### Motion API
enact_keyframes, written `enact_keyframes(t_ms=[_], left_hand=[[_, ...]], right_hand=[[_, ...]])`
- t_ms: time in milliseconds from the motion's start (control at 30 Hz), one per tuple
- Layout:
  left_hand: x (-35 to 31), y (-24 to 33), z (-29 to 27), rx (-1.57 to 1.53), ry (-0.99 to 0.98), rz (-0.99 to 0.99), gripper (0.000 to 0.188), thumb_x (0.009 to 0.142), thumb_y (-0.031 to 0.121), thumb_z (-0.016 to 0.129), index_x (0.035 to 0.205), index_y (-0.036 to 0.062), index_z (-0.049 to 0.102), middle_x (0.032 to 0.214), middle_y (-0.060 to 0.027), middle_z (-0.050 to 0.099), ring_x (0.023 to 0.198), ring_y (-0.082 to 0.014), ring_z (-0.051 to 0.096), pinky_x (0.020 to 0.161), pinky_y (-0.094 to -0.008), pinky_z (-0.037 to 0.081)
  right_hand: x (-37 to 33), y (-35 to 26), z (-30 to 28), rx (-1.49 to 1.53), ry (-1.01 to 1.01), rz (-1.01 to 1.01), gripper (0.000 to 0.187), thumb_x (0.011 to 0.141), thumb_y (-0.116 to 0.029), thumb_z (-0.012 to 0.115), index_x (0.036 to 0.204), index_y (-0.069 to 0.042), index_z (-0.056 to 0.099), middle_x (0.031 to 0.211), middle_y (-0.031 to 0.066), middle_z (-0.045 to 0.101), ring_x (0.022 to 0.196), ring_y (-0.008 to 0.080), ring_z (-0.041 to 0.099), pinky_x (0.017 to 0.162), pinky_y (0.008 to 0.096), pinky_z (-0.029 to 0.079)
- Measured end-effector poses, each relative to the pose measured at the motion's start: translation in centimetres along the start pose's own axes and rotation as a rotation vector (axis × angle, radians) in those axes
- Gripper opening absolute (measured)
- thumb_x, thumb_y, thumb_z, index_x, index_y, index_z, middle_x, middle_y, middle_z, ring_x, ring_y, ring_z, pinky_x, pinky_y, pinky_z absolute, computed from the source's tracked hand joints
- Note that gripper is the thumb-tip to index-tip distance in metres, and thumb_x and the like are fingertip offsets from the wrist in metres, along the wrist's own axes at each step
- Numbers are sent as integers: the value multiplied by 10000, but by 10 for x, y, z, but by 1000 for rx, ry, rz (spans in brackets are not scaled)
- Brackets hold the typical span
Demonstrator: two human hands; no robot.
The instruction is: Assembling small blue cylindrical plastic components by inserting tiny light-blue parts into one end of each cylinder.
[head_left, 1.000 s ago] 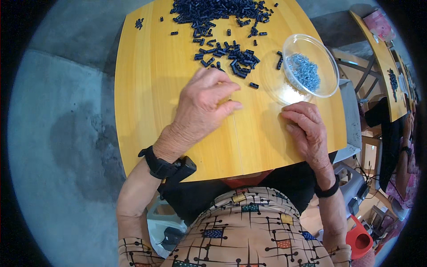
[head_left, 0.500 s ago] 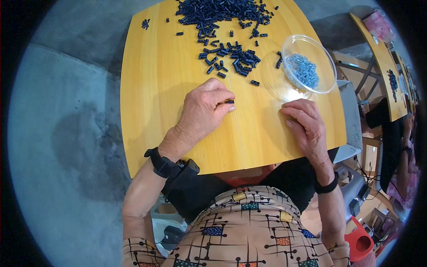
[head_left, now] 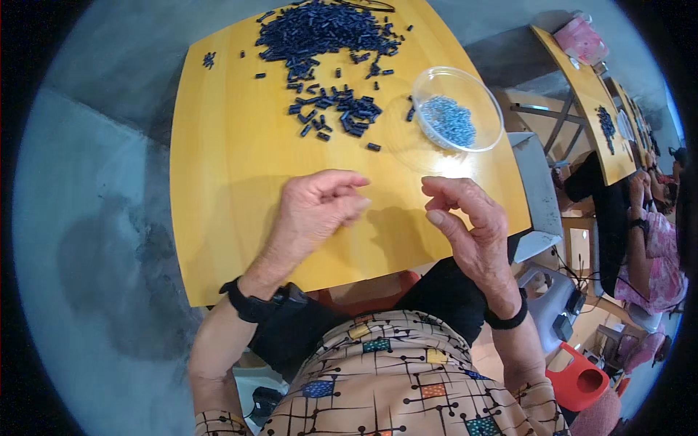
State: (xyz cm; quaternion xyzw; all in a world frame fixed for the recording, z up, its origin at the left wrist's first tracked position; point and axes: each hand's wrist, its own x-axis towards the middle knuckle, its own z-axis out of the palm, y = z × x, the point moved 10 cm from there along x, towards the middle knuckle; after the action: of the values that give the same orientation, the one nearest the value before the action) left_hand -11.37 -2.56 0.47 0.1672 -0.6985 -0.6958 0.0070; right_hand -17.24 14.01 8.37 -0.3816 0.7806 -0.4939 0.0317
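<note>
My left hand (head_left: 320, 205) is raised over the near middle of the yellow table (head_left: 218, 240). Its index finger and thumb are apart, and I see nothing between them. Facing it is my right hand (head_left: 469, 218), fingers curved and thumb apart from the index finger, with no piece visible in it. Beyond both hands lies a small group of short black cylindrical pieces (head_left: 352, 110), with a single black piece (head_left: 374, 147) closest to my hands. A clear round plastic tub (head_left: 496, 120) stands behind my right hand and holds many small silvery springs (head_left: 451, 120).
A large heap of black pieces (head_left: 320, 30) covers the table's far side. A little cluster of dark bits (head_left: 209, 59) lies far left. At right are a grey bin (head_left: 534, 189), a red stool (head_left: 578, 378), and another table (head_left: 582, 94) where a person in pink (head_left: 658, 254) sits.
My left fingers have parted, and the black piece they pinched no longer shows. My right hand has lifted from beside the tub, its fingers wider apart. The whole view has shifted.
</note>
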Motion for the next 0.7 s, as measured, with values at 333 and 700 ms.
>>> enact_keyframes(t_ms=[333, 700], left_hand=[[-8, -12, 37, -454, -165, -173, 442, 794, 163, 658, 1162, -15, 489, 728, -40, 615, 586, -66, 566, 514, -164, 461], [32, 48, 6, 446, 196, 392, 131, 780, 23, 598, 904, 5, 638, 854, -33, 592, 660, -89, 556, 560, -205, 461]], right_hand=[[-6, 27, 57, 440, -155, 284, 161, 714, -60, 684, 851, -11, 618, 710, 78, 579, 653, 144, 564, 604, 238, 454], [17, 49, 12, -101, 68, 34, 114, 671, -28, 664, 763, -25, 596, 695, 98, 572, 620, 235, 580, 559, 303, 458]])
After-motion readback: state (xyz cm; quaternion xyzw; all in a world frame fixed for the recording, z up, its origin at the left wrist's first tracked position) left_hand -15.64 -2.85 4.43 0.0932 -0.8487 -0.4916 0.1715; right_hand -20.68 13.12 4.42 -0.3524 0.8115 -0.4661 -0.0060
